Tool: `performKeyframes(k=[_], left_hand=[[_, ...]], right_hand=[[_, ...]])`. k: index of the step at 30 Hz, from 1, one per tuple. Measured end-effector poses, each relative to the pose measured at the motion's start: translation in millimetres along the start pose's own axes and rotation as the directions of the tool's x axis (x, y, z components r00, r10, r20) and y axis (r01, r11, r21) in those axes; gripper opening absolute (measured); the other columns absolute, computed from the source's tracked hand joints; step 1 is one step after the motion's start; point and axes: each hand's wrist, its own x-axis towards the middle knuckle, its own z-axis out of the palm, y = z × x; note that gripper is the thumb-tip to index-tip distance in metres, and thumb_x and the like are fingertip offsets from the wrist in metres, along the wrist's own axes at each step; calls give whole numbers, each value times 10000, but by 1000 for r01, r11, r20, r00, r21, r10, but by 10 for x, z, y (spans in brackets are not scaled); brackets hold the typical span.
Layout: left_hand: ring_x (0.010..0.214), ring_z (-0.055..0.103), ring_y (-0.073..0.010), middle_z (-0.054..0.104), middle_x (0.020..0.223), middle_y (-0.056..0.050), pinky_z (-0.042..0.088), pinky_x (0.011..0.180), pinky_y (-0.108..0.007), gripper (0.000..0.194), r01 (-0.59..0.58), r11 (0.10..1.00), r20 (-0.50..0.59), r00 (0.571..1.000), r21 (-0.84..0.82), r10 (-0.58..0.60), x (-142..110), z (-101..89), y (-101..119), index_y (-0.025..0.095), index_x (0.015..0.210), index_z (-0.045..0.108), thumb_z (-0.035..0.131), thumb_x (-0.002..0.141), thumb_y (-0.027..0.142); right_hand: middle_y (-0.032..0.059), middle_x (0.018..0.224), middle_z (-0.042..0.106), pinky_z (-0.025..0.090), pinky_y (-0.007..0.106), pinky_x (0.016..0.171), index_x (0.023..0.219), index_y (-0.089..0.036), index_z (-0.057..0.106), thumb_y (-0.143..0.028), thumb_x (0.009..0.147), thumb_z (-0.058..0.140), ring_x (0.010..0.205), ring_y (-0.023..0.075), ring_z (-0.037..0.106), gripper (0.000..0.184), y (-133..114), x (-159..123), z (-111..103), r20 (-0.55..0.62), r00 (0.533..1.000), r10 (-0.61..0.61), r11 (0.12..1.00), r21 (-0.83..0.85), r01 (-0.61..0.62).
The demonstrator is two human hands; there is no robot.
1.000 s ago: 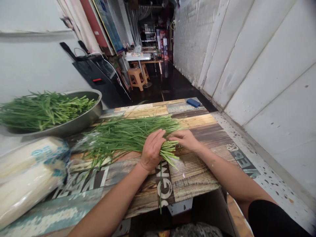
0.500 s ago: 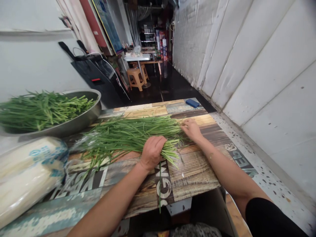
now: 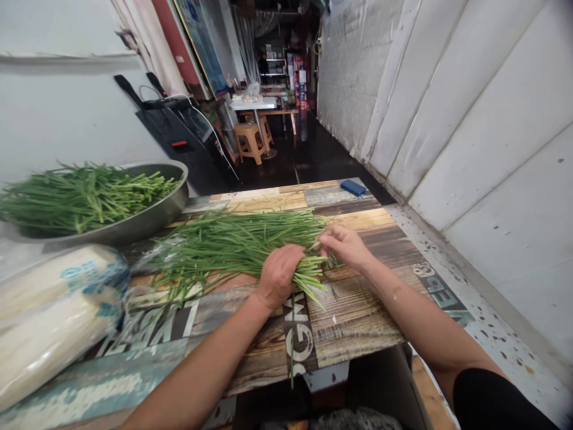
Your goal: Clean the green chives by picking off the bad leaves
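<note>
Greens, long and thin, lie in a loose pile across the middle of the counter, leafy tips to the left, paler stem ends to the right. Left hand at the near side of the pile, fingers curled over a bunch and gripping it; stem ends poke out past the hand and fan slightly toward the near right. Right hand just beside the pile's stem ends, thumb and fingers drawn together; whether a strand is pinched between them, cannot tell. Forearms bare; black sleeve on the right arm.

One loose stalk runs down from near the left hand, across white printed lettering, to the counter's near edge. Small white scrap to its right. Clear film by the leafy tips.

Off to the left, metal bowl heaped with more stalks, stems pointing right. Nearer, clear bag with blue print, pale contents, kind unclear. Blue box near the counter's far right corner.

Beyond the counter: black machine at left, white table, tan stools, dark floor. Pale panelled wall along the right.
</note>
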Motion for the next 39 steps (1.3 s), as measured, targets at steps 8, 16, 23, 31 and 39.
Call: performKeyframes(k=[8, 16, 23, 31, 39], left_hand=[[866, 599, -218, 668, 934, -120, 459, 749, -340, 220, -23, 998, 11, 1000, 61, 22, -16, 3, 4, 137, 1058, 538, 469, 858, 198], [880, 582, -216, 671, 987, -120, 457, 757, -346, 221, -69, 992, 74, 995, 107, 61, -8, 21, -8, 123, 1065, 547, 432, 881, 166], [832, 571, -211, 679, 921, -106, 455, 728, -337, 193, -123, 990, 125, 986, 69, 114, 23, 11, -15, 118, 1022, 564, 450, 876, 172], [803, 561, -203, 673, 871, -98, 455, 738, -340, 180, -58, 998, 99, 993, -25, 60, 2, 4, 2, 126, 983, 582, 471, 877, 219], [788, 568, -188, 662, 799, -84, 465, 738, -325, 216, -93, 995, 188, 979, 36, 85, 52, 0, 74, 134, 920, 602, 389, 905, 169]], right_hand=[[21, 770, 606, 463, 277, 606, 994, -183, 585, -411, 819, 578, 630, 125, 560, 288, 11, -3, -68, -80, 972, -220, 924, -337, 182], [96, 936, 622, 415, 332, 804, 974, -175, 659, -397, 888, 511, 894, 193, 522, 281, -102, -28, -79, 405, 826, -392, 312, -786, 534], [50, 644, 594, 379, 264, 644, 684, -136, 637, -460, 882, 495, 664, 145, 505, 406, -7, 0, -74, 385, 886, -259, 485, -741, 464], [9, 631, 556, 342, 222, 598, 651, -129, 589, -404, 863, 534, 619, 109, 476, 351, -75, -30, -42, 318, 946, -60, 673, -687, 274], [-55, 533, 368, 236, 213, 523, 592, -149, 481, -312, 881, 455, 534, 72, 315, 333, -197, -40, -249, 480, 854, 199, 590, -755, 287]])
